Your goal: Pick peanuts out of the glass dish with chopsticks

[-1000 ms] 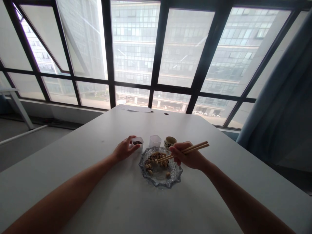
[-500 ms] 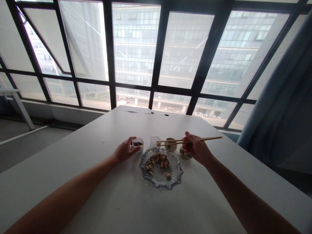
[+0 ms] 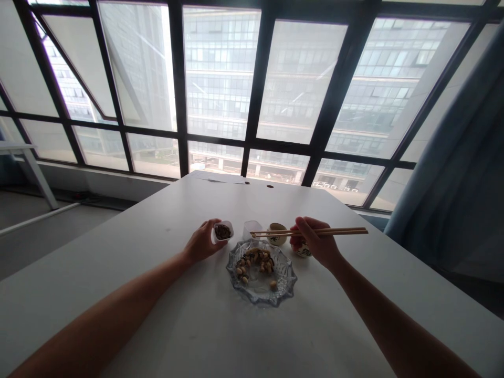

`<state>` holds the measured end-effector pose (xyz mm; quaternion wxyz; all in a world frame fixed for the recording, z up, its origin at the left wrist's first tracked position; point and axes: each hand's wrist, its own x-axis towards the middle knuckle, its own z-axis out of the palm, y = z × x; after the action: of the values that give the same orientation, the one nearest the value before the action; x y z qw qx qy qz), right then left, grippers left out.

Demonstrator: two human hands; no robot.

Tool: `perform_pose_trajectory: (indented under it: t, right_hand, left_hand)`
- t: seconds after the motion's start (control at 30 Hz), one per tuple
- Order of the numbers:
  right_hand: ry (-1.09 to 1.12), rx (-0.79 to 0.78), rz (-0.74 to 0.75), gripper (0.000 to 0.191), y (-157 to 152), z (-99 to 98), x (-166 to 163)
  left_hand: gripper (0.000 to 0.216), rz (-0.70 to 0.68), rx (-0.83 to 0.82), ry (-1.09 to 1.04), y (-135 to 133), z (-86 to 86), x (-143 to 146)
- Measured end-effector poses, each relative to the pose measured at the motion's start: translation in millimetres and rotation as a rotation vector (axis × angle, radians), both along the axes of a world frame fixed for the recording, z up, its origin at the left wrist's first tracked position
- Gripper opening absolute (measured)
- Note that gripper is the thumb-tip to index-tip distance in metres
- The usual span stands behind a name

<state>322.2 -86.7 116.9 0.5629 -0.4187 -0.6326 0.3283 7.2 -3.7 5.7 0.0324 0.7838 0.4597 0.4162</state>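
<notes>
On the smooth white table, the nearest object is a clear glass bowl with a pointed, wavy rim. It holds brownish nuts, which are gathered mostly in its far and left part, with some darker bits among them; one single nut lies apart at the near right side.

Just beyond the bowl, on its left, the left hand is closed around a small translucent white plastic cup. This cup is tilted a little towards the viewer, so the dark seeds inside are visible. The right hand grips a pair of long light wooden chopsticks, almost level. Their tips are at another translucent plastic cup; whether they pinch something, I cannot tell.

The chopsticks pass across a round cream ceramic cup with black characters. A similar cream cup is partly hidden by the right hand.

At the far end of the table lie white paper sheets, and behind them stand tall dark-framed windows.
</notes>
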Motion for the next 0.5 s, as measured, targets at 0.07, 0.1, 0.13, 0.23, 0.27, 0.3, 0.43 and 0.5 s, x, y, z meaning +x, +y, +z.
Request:
perform_pose_trajectory:
  t: [0.07, 0.1, 0.13, 0.23, 0.27, 0.3, 0.43, 0.5]
  right_hand:
    - [0.004, 0.004, -0.009, 0.052, 1, 0.2, 0]
    - [0.005, 0.005, -0.012, 0.052, 1, 0.2, 1]
    - [0.006, 0.005, -0.015, 0.052, 1, 0.3, 1]
    - [0.008, -0.013, -0.026, 0.052, 2, -0.1, 2]
    - [0.019, -0.022, -0.038, 0.053, 3, -0.5, 2]
    - [0.039, -0.031, -0.055, 0.053, 4, -0.8, 3]
    - [0.154, -0.022, -0.144, 0.053, 10, 0.0, 9]
    - [0.193, -0.004, -0.175, 0.052, 12, 3.5, 15]
  left_hand:
    - [0.059, 0.002, -0.002, 0.0, 0, 0.2, 0]
    - [0.059, 0.004, -0.003, -0.001, 0, 0.5, 0]
    - [0.059, 0.006, -0.004, -0.001, -1, 0.7, 0]
    - [0.059, 0.019, -0.012, -0.004, -1, 1.1, 2]
    - [0.059, 0.024, -0.018, -0.007, -2, 0.9, 2]
    - [0.059, 0.031, -0.027, -0.01, -2, 0.4, 2]
    - [0.062, 0.049, -0.064, 0.008, 1, -0.7, -2]
    - [0.068, 0.031, -0.065, 0.028, 4, 4.6, -4]
